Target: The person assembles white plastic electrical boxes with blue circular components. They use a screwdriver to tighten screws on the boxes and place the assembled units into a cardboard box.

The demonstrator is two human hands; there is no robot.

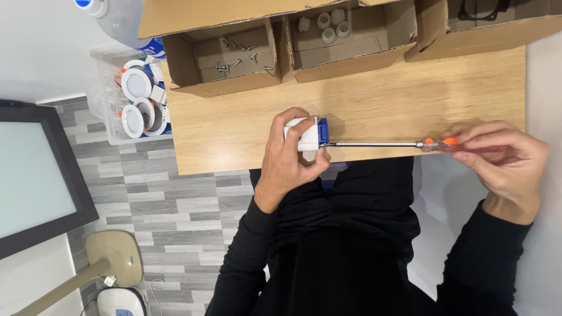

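My black clothes (345,246) fill the bottom of the view, closest to me. Past them is the big wooden bench (374,105). At its far edge sit three open cardboard boxes: one (219,61) with little metal screws (240,58) in it, one (351,41) with small white round parts (329,26), and one (486,23) with a black part I cannot make out. Left of the bench, down on the floor, a clear plastic bin (108,105) holds round white lamps (137,99).

My left hand (287,161) is wrapped tight around a small white and blue block (307,133), just over the near edge of the bench. My right hand (497,155) pinches the orange handle of a long thin screwdriver (380,144) with its fingers pressed together. The screwdriver lies flat, and its tip touches the blue end of the block.
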